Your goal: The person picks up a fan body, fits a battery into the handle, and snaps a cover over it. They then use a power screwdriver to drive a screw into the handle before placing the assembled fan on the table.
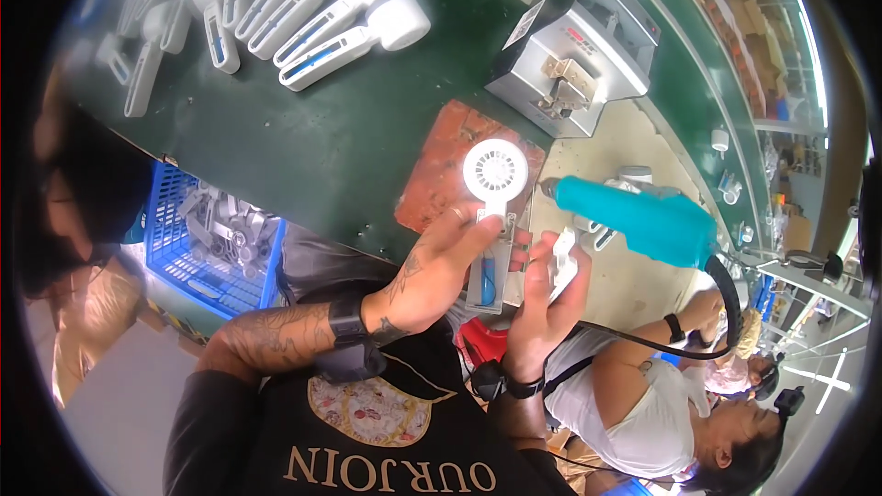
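Note:
My left hand (pixel 430 268) grips a small white handheld fan (pixel 495 171) by the neck below its round slotted head. The fan's handle is open, and a blue cylindrical battery (pixel 487 281) shows inside it. Beside it, my right hand (pixel 549 308) pinches a narrow white plastic piece (pixel 563 264), possibly a handle cover. Its fingertips are near the fan's handle; whether they touch it I cannot tell. Under the fan's head lies a worn reddish board (pixel 439 165). A teal power screwdriver (pixel 634 220) with a black cord is just right of the fan.
Several white fans with open handles (pixel 326 55) lie on the green table (pixel 303 147) at the far left. A silver-and-black machine (pixel 583 55) stands beyond the board. A blue basket (pixel 207 289) of small parts sits lower left. A co-worker in a white shirt (pixel 634 404) is at right.

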The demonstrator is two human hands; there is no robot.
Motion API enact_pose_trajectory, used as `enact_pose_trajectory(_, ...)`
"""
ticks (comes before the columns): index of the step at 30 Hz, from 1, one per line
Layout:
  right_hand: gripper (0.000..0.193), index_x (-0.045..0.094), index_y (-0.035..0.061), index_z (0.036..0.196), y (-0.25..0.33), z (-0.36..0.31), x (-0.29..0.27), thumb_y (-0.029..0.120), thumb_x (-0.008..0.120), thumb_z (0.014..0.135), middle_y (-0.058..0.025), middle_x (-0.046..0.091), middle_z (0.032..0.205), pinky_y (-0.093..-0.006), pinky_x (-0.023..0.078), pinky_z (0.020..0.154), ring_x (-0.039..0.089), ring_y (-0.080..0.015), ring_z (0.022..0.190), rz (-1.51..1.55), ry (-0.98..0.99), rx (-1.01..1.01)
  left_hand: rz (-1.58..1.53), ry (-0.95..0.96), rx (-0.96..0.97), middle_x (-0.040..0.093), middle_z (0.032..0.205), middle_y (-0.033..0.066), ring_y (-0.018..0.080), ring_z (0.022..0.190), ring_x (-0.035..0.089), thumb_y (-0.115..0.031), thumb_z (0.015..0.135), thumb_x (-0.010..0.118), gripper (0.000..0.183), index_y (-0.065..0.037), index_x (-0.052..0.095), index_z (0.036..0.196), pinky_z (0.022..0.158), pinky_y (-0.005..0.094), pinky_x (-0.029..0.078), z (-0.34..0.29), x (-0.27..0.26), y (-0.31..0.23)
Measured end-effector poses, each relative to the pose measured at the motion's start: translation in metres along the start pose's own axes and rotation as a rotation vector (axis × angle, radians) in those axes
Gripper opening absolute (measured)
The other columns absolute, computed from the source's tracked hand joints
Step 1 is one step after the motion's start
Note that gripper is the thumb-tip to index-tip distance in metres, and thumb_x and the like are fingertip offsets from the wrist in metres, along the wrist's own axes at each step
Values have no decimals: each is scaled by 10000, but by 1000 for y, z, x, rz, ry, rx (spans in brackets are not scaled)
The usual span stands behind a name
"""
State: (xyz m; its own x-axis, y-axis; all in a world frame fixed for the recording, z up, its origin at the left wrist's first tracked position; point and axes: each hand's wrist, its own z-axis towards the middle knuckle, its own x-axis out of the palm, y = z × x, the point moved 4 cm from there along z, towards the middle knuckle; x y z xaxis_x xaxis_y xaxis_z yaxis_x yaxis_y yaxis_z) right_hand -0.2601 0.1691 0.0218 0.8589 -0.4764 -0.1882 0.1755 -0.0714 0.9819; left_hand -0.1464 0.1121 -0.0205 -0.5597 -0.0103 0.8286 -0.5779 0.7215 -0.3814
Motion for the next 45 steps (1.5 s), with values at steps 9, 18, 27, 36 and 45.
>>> enact_pose_trajectory(9,482,629,-34,1252,21,1,2,-47,605,771,-189,714,1212,-361,538,901,693,-308,998,-584,160,-368,229,-95,90,675,1017,11,39,831,580,-225,1084,545,303,-55,506,1332,664,207,459,-5,-7,10)
enact_pose_trajectory(18,479,621,-32,1238,23,0,8,-52,594,760,-201,711,1223,-397,553,912,711,-330,1015,-586,189,-380,276,-142,63,681,1067,21,58,932,611,-210,1085,532,303,-23,551,1322,804,237,501,-1,-15,9)
enact_pose_trajectory(27,460,604,-54,1216,28,4,5,-17,578,758,-212,729,1159,-373,534,949,717,-290,1067,-535,147,-169,334,-62,76,686,1178,52,77,1038,621,-140,1064,565,341,3,559,1374,897,251,510,-6,-3,-3)
enact_pose_trajectory(36,390,626,-39,1194,29,5,11,-13,582,807,-167,732,1172,-331,548,860,703,-206,947,-493,131,-241,302,-5,207,667,1237,25,83,1096,597,-46,1050,561,393,4,519,1437,959,261,488,-8,-7,-4)
enact_pose_trajectory(45,225,551,-30,1190,24,11,7,15,533,971,-185,701,1178,-260,481,784,588,-126,839,-199,178,1,116,17,151,641,1319,69,159,1228,589,-112,1090,485,340,-29,530,1418,1069,351,461,-7,-7,-6)
